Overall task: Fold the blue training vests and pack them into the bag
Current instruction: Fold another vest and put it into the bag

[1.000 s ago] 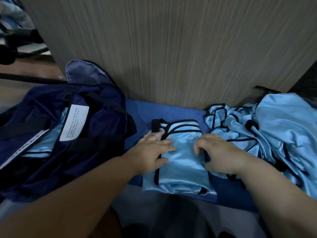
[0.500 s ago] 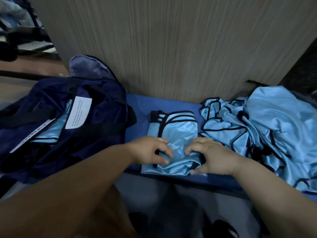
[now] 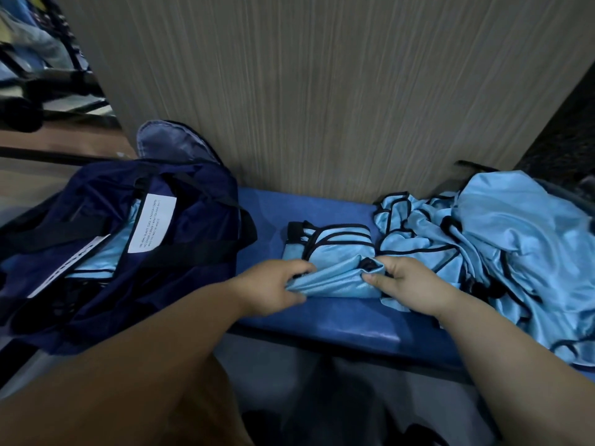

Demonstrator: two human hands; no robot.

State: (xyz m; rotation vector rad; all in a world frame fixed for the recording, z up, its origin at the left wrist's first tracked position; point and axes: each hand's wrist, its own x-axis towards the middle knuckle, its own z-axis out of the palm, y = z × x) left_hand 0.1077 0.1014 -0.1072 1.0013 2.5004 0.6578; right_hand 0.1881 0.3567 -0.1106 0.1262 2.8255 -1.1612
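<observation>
A light blue training vest (image 3: 335, 259) with black trim lies partly folded on the blue bench (image 3: 322, 323). My left hand (image 3: 273, 289) pinches its near left corner and my right hand (image 3: 405, 284) grips its near right corner; the near edge is lifted and drawn toward the far end. To the left sits the open navy bag (image 3: 193, 278), with folded light blue vests (image 3: 106, 255) visible inside beside a white label. A loose heap of unfolded blue vests (image 3: 502, 252) fills the bench's right side.
A grey wood-grain panel (image 3: 322, 91) rises directly behind the bench. The bag's black straps (image 3: 193, 252) cross its opening. Dark floor shows below the bench's front edge. Blurred furniture stands at the far upper left.
Both hands slid from pressing flat on the vest down to its near edge, took hold of the corners and lifted that edge up and away from me, shortening the vest.
</observation>
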